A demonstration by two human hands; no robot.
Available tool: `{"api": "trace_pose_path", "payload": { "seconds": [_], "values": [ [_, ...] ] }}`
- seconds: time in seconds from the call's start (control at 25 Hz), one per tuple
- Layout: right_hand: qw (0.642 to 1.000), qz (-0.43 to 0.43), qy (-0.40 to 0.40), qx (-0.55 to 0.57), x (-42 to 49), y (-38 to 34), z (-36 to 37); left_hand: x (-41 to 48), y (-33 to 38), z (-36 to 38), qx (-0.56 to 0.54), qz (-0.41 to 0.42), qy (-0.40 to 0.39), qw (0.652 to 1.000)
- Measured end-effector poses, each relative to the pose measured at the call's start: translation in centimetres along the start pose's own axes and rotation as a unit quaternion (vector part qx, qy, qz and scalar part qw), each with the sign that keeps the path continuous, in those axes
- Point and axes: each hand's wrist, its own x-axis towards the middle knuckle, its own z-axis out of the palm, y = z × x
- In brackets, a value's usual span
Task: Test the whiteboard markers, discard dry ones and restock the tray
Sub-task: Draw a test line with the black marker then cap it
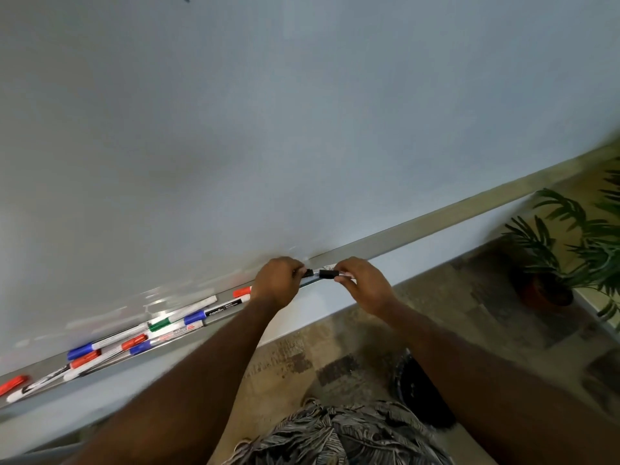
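A black whiteboard marker (pixel 327 274) is held level in front of the whiteboard's (pixel 302 129) lower edge. My left hand (pixel 278 281) grips its left end and my right hand (pixel 362 285) pinches its right end. Two black sections show between the hands; whether the cap is on or off I cannot tell. To the left, the grey tray (pixel 188 340) holds several markers with red, blue and green caps, among them a green-capped one (pixel 159 324), a blue-capped one (pixel 194 317) and a red-capped one (pixel 242 292) close to my left wrist.
A potted palm (pixel 570 250) stands on the floor at the right. A dark round bin (pixel 416 391) sits on the patterned carpet below my right forearm. The board's grey frame (pixel 436 223) runs up to the right.
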Motion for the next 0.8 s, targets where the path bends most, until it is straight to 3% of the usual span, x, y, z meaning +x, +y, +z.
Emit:
{"api": "trace_pose_path", "payload": {
  "seconds": [0.24, 0.52, 0.8],
  "values": [
    [0.999, 0.027, -0.005, -0.021, 1.7, 4.8, -2.5, 3.5, 1.8, 3.4, 0.194, 0.060, -0.085, 0.975],
    [0.995, 0.040, -0.043, -0.077, 4.9, 9.0, -4.3, 4.4, 0.9, 4.9, 0.174, 0.070, -0.057, 0.981],
    [0.982, 0.009, -0.158, -0.106, 7.1, 11.9, -5.3, 4.0, 1.2, 4.7, 0.178, 0.064, -0.046, 0.981]
  ]
}}
